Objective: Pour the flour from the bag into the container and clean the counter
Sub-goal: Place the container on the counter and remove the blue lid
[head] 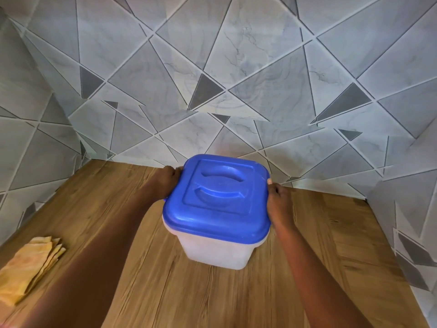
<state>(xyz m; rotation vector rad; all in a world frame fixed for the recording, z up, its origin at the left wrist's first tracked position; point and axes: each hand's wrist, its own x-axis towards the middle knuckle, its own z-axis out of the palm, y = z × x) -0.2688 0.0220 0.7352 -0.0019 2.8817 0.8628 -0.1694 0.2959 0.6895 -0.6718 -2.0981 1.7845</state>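
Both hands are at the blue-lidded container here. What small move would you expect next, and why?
Probably lifting the square blue plastic lid off. It sits closed on the translucent white plastic container, the left hand and right hand grip its opposite edges, and no flour bag is in view. The folded yellow cloth lies unused on the wooden counter.

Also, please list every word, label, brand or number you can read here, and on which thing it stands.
None can be read. The blue lid has only moulded handle grooves, the translucent container has no label facing the camera, and the folded yellow cloth and wooden counter carry no print.
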